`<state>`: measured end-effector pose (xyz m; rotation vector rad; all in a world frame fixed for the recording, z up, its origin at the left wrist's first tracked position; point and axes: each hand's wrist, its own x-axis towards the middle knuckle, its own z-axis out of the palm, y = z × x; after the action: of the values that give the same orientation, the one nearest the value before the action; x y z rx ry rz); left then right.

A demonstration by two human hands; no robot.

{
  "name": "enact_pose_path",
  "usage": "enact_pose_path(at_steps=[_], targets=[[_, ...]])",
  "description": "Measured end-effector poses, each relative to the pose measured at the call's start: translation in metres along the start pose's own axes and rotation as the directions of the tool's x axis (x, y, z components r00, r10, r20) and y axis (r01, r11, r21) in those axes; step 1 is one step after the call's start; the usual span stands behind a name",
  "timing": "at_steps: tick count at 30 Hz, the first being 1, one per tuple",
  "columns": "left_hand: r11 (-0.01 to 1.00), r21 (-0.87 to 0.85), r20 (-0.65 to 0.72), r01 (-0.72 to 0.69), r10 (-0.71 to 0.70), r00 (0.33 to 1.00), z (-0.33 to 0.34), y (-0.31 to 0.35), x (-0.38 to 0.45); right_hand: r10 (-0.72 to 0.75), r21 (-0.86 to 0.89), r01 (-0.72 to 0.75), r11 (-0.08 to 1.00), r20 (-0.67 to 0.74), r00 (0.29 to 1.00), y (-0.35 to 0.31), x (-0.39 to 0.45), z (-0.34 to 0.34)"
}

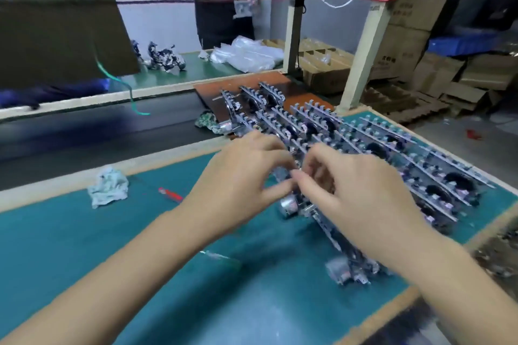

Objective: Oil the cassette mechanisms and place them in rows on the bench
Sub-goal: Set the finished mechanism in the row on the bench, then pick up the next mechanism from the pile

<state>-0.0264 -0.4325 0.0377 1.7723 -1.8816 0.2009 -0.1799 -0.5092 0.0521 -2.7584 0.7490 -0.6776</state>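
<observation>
Rows of metal cassette mechanisms (392,154) stand on edge on the green bench mat (84,246), running from a brown board at the back to the right front. My left hand (241,171) and my right hand (356,185) meet over the nearest row, fingers curled around one mechanism (291,204) with a round silver motor. The fingertips of both hands touch above it. Another mechanism with a motor (344,272) lies at the row's near end. The picture is blurred, so the exact grip is unclear.
A crumpled pale cloth (108,186) and a red-handled tool (171,194) lie on the mat to the left. A dark conveyor belt (98,131) runs behind the bench. A brown board (224,87) holds the far mechanisms. Cardboard boxes (406,45) stand at the right.
</observation>
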Motion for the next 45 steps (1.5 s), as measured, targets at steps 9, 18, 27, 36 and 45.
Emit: enact_pose_path(at_steps=[9, 18, 27, 36, 45], targets=[[0.713, -0.004, -0.087, 0.701, -0.698, 0.71, -0.054, -0.03, -0.231, -0.429, 0.224, 0.367, 0.903, 0.408, 0.806, -0.15, -0.011, 0.125], [0.367, 0.425, -0.428, 0.827, -0.724, 0.541, -0.141, -0.018, -0.387, -0.815, 0.554, 0.598, 0.579, 0.367, 0.449, -0.324, -0.018, 0.198], [-0.172, 0.422, -0.504, 0.89, -0.86, 0.073, -0.19, -0.006, -0.464, -0.994, 0.168, 0.98, 0.107, -0.011, 0.111, -0.438, -0.028, 0.224], [0.308, 0.595, -0.373, 0.742, -0.713, 0.594, -0.178, -0.008, -0.41, -0.958, 0.498, 0.823, 0.275, 0.073, 0.277, -0.352, 0.001, 0.195], [0.754, 0.582, -0.16, 0.304, -0.26, 0.952, -0.084, -0.034, -0.267, -0.711, 0.206, 0.689, 0.695, 0.053, 0.701, -0.158, 0.002, 0.144]])
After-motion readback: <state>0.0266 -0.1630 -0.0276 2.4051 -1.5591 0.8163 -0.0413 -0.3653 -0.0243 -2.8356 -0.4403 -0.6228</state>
